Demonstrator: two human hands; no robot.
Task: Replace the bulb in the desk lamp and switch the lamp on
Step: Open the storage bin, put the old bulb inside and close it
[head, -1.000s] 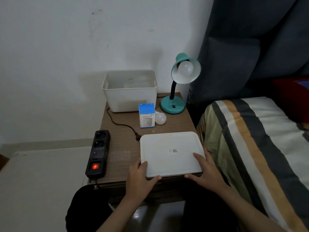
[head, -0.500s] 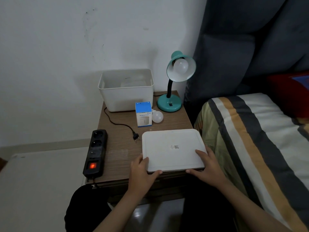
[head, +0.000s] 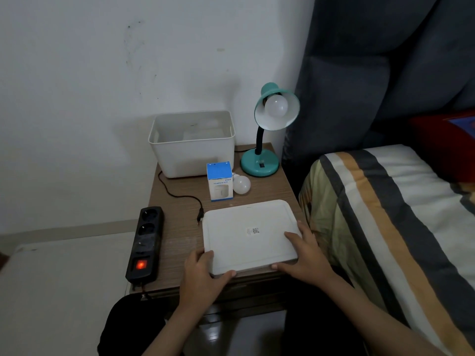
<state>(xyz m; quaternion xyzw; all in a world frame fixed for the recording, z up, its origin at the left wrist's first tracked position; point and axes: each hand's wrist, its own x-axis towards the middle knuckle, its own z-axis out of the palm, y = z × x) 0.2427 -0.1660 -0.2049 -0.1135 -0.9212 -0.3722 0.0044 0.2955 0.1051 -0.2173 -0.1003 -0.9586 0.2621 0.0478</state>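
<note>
A white lid [head: 250, 235] lies flat at the near edge of the wooden bedside table [head: 180, 227] and is held at its near corners: the left hand [head: 203, 273] is wrapped round the near left corner, thumb on top, and the right hand [head: 305, 255] is pressed on the near right corner with fingers spread over the top and the thumb along the front edge. The teal desk lamp [head: 264, 152] stands at the far right of the table, and a bulb [head: 276, 106] is seated in its shade, unlit. A spare bulb [head: 241, 185] lies on the table between the lamp base and a small blue box [head: 219, 181], in front of an open white bin [head: 192, 145]. The lamp's plug [head: 200, 217] lies loose on the table, not inserted in the black power strip [head: 146, 242], whose switch glows red. By this layout, the task is judged barely begun: the bulb swap, the plugging in and the switching on all appear to be left.
</note>
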